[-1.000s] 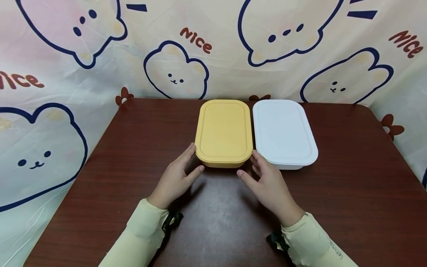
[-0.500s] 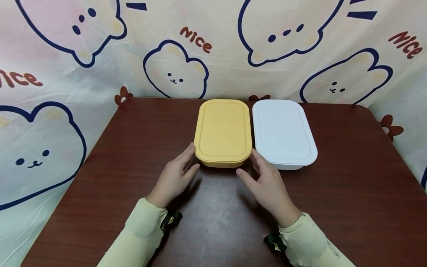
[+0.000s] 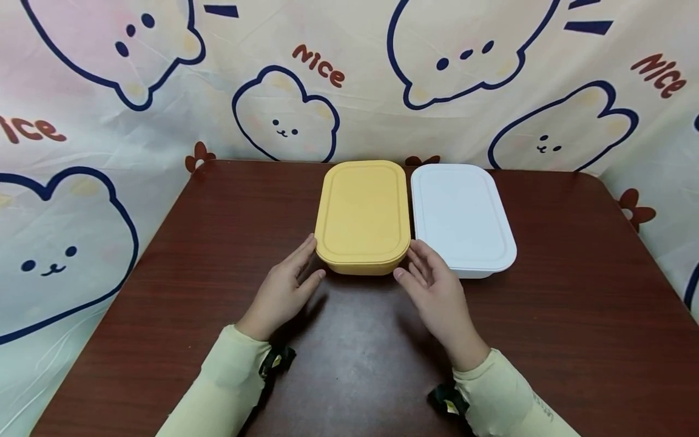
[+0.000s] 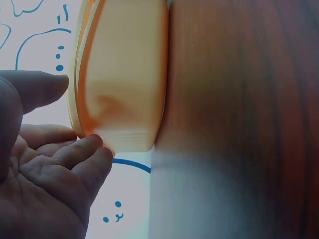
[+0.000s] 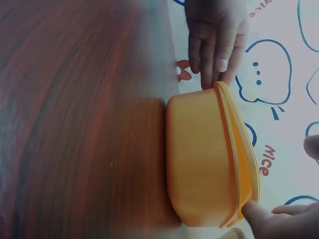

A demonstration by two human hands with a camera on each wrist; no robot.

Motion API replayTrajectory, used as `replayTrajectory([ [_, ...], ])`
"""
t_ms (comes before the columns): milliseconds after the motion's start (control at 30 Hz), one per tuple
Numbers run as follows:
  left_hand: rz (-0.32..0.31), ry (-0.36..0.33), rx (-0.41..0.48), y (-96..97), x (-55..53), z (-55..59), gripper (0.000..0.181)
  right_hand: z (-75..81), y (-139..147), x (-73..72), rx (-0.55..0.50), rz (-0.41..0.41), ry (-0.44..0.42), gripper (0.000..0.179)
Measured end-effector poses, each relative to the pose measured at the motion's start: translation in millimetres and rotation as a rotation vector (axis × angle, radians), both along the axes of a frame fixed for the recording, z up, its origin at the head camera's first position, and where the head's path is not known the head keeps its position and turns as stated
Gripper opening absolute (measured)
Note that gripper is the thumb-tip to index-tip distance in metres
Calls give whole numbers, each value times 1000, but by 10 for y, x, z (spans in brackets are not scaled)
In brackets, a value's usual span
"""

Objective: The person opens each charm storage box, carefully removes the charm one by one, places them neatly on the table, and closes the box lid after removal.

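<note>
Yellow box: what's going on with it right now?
A person's right hand touches the edge of the yellow lid; that side is raised, leaving a gap above the yellow box. The left hand touches the opposite side. The yellow box sits on the table, beside the closed white box.

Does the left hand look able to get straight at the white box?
Probably not: the yellow box and the right hand are between the left hand and the white box.

A white lidded box (image 3: 463, 216) sits by the far edge of the brown wooden desk (image 3: 579, 291). Behind that edge hangs a pale cloth (image 3: 363, 109) with blue-lined bears (image 3: 297, 115), the red word "Nice" (image 3: 318, 65) and little brown flowers (image 3: 645, 214).
</note>
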State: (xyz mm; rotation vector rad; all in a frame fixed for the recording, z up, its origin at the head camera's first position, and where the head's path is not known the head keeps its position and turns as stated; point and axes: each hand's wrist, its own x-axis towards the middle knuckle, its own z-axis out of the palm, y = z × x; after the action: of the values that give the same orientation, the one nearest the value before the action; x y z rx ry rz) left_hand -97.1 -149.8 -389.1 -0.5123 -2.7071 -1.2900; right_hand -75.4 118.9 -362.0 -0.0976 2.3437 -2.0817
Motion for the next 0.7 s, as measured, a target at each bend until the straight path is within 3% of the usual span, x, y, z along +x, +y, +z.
replayTrajectory([
  [267,4,-53,32,-23,4,9,66,14,-33,-69,-478,-56,-181,54],
  [467,17,-37,39,-32,4,19,65,-59,-159,-84,-588,-57,-223,44],
  [700,4,-33,39,-18,-1,17,65,-81,-295,-77,-649,-43,-212,27],
])
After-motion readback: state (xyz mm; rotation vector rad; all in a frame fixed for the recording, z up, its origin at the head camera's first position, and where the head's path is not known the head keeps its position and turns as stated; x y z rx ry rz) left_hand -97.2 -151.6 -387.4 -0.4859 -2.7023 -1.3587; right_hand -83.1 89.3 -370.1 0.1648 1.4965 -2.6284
